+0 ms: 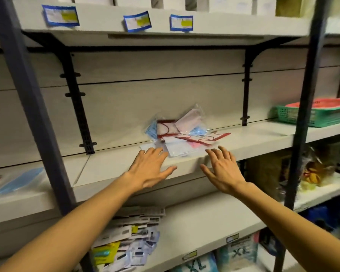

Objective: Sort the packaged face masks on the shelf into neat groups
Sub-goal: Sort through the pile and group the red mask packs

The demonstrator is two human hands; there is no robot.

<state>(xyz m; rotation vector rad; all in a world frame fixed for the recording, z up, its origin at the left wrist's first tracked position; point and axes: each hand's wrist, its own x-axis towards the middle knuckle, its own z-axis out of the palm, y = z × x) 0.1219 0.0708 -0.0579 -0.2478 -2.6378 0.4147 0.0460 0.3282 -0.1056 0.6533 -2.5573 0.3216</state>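
Barely begun: jumbled heap of clear-wrapped blue, pink and red-trimmed face masks (180,135) unsorted just beyond left hand (148,169) and right hand (223,169), both spread, holding nothing.

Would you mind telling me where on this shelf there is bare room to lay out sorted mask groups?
Bare board lies left of the mask pile, from the black bracket to the left hand, and right of the pile toward the green basket. The middle is crowded: packets overlap from the back panel to the front edge, by both the left and the right hand.
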